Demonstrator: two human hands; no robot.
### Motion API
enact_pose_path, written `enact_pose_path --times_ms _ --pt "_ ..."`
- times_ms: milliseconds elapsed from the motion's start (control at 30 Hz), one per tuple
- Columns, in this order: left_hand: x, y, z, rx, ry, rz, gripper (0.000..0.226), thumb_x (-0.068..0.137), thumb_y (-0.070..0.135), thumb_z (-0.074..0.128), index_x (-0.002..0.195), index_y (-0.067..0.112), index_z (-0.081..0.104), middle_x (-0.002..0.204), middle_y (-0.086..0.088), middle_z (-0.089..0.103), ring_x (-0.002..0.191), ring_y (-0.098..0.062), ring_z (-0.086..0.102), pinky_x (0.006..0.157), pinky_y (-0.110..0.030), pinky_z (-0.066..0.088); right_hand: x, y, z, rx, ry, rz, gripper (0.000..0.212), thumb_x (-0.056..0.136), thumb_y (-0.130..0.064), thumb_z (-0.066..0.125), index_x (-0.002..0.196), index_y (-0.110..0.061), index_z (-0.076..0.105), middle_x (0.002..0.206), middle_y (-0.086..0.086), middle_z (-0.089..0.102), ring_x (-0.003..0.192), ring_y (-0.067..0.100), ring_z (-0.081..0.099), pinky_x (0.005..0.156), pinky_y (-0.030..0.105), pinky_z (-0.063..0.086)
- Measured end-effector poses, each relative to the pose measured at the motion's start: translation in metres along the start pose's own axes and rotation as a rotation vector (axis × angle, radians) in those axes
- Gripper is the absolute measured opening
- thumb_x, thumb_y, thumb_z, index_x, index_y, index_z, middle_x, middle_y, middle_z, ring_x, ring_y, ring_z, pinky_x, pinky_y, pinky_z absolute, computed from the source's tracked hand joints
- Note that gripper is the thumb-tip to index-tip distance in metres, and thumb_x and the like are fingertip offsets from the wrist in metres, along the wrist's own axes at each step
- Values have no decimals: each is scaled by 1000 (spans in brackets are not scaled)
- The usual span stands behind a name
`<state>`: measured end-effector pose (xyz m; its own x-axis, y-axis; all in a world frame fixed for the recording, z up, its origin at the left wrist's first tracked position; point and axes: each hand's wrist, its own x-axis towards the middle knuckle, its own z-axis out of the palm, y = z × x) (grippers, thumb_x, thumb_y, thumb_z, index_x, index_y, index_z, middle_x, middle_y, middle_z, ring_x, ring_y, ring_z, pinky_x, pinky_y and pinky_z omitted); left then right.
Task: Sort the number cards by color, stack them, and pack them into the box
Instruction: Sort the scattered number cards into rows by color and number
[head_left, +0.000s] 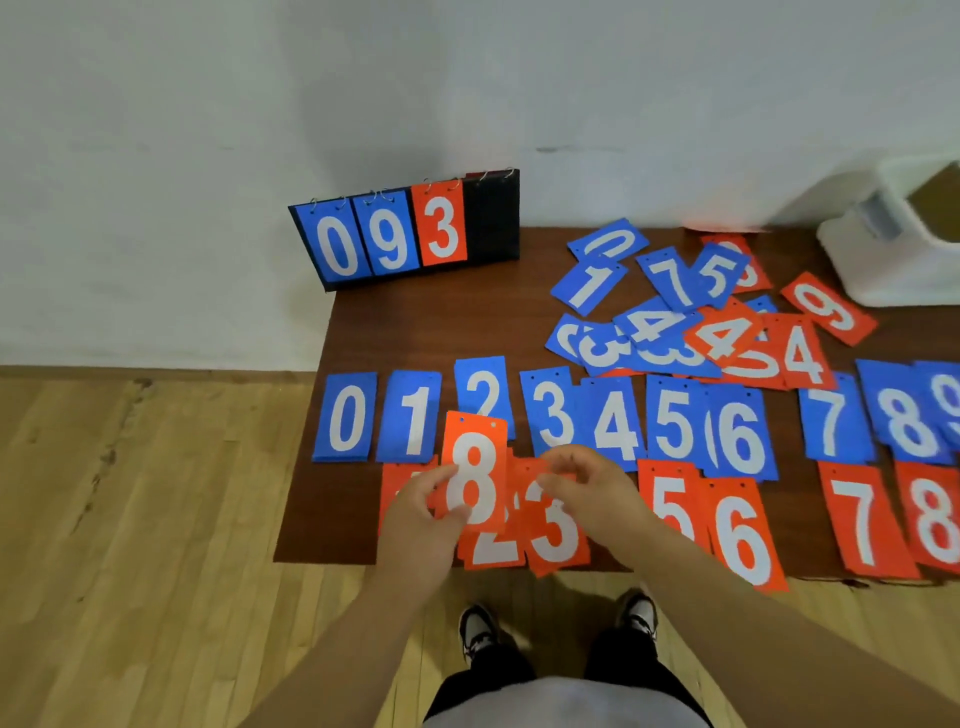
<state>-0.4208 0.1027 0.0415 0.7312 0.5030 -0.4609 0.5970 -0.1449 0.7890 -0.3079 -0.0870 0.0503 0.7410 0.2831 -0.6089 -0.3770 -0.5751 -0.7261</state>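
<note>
Our left hand (426, 514) pinched the red 8 card (475, 467), its long axis pointing away from us; our right hand (587, 488) hovered curled beside it, grip unclear. The other red 8 card (930, 514) lay far right on the bench (337, 519), nearer the right hand.

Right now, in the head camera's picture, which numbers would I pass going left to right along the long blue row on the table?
blue 0, blue 1, blue 2, blue 3, blue 4, blue 5, blue 6, blue 7, blue 8, then a last blue card cut by the frame's edge.
</note>
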Motion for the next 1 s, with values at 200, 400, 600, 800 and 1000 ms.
enact_pose_path --times_ms 200,400,600,800,1000 --pt "7 42 44 21 -182 135 43 93 21 73 130 40 62 130 14 59 116 -10 60 86 -26 60 -8 -4 -30 165 125 -20 14 96 -18 67 102 -31 70 95 -5 72 84 12 70 73 29 60" --pt "5 91 107 95 -366 218 36 97 25 68 128 43 64 128 20 56 116 -3 55 92 -22 52 -25 27 -102 330 241 -8 17 89 -9 73 101 -21 71 78 1 72 67 14 67 66 29 57" --pt "-2 141 202 192 -431 296 31 99 19 64 123 38 69 126 17 63 118 -7 59 100 -31 54 -32 75 -199 285 339 -27 21 91 -8 70 100 -27 72 75 -3 67 60 9 60 59 24 49" --pt "-26 174 336 290 -460 325 32 91 17 71 108 43 68 106 15 64 84 -4 65 69 -18 55 -25 152 -316 58 367 -75 24 85 -6 73 93 -29 71 83 -4 70 73 7 62 61 13 49" --pt "-62 184 472 463 -549 315 39 91 22 69 126 36 60 109 9 66 101 -13 63 88 -33 54 -26 230 -433 -194 319 3 19 85 -14 72 89 -32 69 85 -10 70 81 7 63 66 12 44"
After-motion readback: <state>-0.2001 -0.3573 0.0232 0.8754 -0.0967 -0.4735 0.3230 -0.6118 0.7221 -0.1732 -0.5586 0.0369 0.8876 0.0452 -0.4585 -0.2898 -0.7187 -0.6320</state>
